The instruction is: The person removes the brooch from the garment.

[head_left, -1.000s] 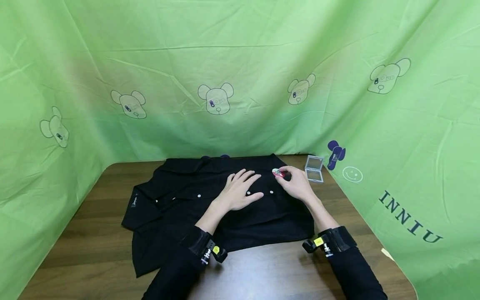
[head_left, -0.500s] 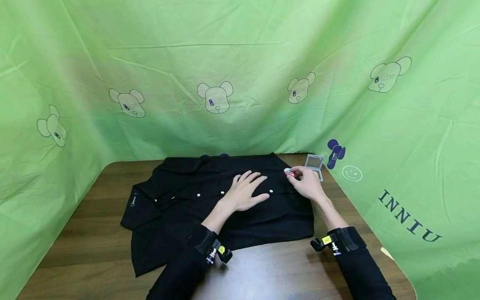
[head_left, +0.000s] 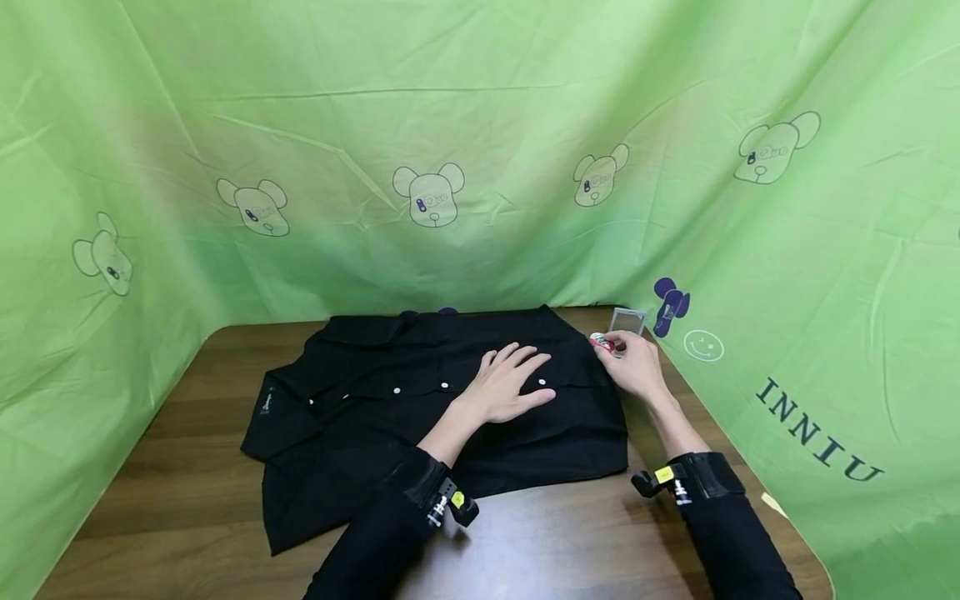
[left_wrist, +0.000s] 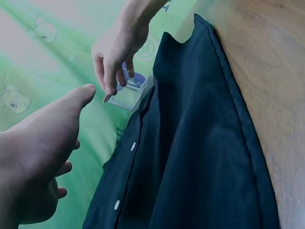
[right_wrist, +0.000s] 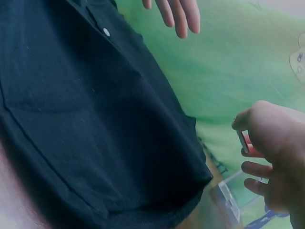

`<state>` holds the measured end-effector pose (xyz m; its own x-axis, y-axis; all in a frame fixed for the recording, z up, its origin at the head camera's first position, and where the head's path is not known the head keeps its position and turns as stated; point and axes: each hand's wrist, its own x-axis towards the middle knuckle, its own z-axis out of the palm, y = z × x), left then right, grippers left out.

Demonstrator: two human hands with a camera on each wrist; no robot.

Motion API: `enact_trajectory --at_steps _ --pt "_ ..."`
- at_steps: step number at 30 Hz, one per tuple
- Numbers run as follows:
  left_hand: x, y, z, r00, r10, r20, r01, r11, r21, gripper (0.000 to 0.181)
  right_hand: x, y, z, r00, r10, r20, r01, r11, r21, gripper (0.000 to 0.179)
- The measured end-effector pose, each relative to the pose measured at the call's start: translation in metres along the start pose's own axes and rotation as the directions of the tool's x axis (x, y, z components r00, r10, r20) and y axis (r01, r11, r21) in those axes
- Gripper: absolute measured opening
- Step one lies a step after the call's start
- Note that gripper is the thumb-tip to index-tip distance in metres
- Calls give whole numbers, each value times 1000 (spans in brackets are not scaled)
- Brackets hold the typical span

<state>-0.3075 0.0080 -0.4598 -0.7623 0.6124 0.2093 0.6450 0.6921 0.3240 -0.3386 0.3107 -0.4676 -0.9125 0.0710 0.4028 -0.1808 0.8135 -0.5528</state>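
Observation:
My right hand (head_left: 636, 367) pinches a small round red-and-white badge (head_left: 602, 342) by its edge, between thumb and fingers. In the right wrist view the badge (right_wrist: 243, 141) shows edge-on as a thin disc. Behind that hand, past the hem, an open clear hinged case (head_left: 628, 320) lies partly hidden. A black shirt (head_left: 360, 442) with white buttons is spread sideways on the table. Over its button front my left hand (head_left: 504, 387) is held palm down, fingers straight and spread, holding nothing. Whether it touches the cloth I cannot tell.
The wooden table (head_left: 172, 467) reaches out around the shirt. A green printed curtain (head_left: 510, 258) hangs right behind the table's far edge and along both sides. A small pale piece (head_left: 774, 505) shows at the right edge.
My right hand has carried the badge rightward, from above the shirt to its hem beside the case. My left hand has drifted right across the shirt, fingers still spread.

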Motion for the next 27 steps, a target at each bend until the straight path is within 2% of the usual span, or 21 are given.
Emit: enact_trajectory --at_steps 6,14,20,27 --pt "5 7 3 999 5 35 -5 1000 12 73 2 11 -6 999 48 -9 -48 999 -16 39" --pt "9 12 8 999 8 49 -9 1000 27 77 7 30 -11 994 105 -16 -106 993 -55 42" --pt "9 14 6 999 17 51 -18 999 29 77 9 38 -13 987 161 15 -158 981 -111 42" --pt "8 15 4 999 13 50 -15 999 29 75 15 41 -13 983 177 49 -167 972 -164 42"
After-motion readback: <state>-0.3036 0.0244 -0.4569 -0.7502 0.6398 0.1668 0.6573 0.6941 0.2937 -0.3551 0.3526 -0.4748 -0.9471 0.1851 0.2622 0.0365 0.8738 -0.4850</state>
